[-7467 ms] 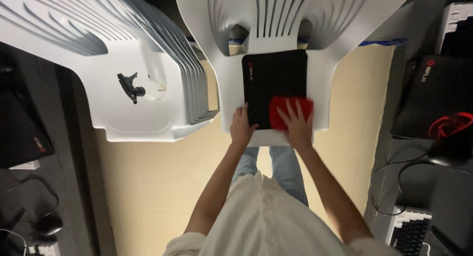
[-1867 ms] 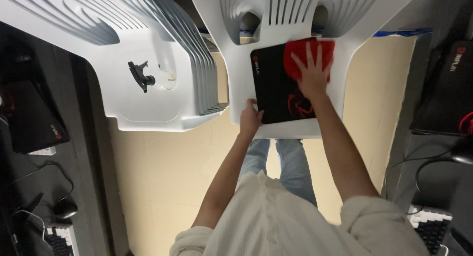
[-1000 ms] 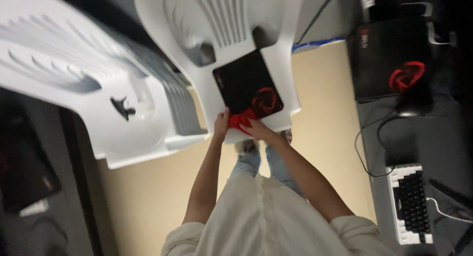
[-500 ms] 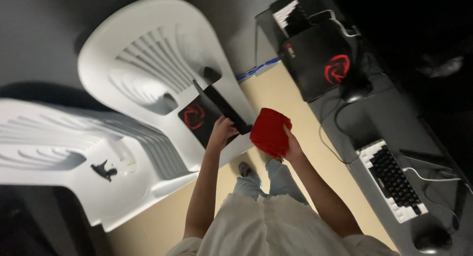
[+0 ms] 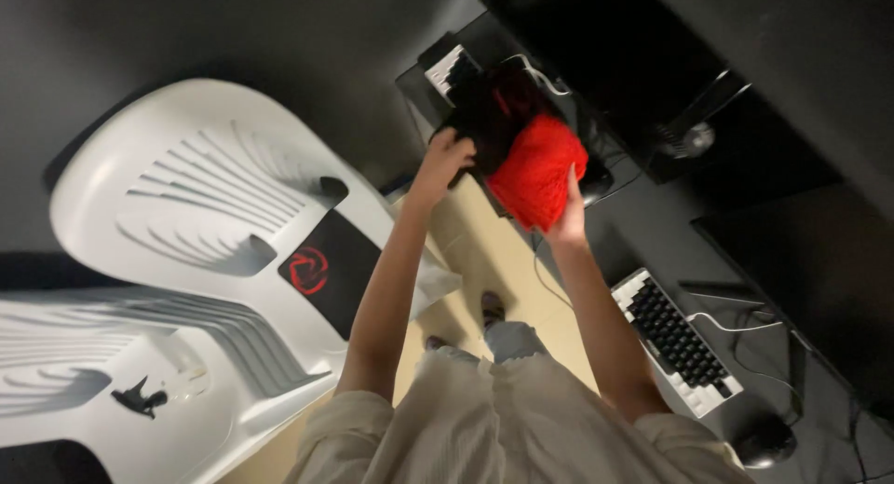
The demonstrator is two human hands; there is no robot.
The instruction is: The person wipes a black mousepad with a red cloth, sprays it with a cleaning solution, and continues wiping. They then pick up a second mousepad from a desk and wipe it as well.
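My left hand (image 5: 449, 158) grips the edge of a black pad (image 5: 486, 111) with red marks, held up in the air over the dark desk (image 5: 652, 232). Beside it my right hand (image 5: 568, 209) holds a bunched red cloth (image 5: 535, 167), which rests against the black pad. Both arms reach forward and to the right, away from the white plastic chair (image 5: 177, 186). A second black pad with a red emblem (image 5: 326, 272) lies flat on that chair's seat.
A stack of white plastic chairs (image 5: 84, 354) at lower left carries a small black object (image 5: 140, 400). On the desk are a black-and-white keyboard (image 5: 675, 340), a black mouse (image 5: 764, 442), cables, another keyboard (image 5: 445, 69) and a dark case with a fan (image 5: 687, 139). The floor is beige.
My hands were wiping the pad on the chair seat with the red cloth. They have since lifted a black pad and the cloth and swung right toward the desk.
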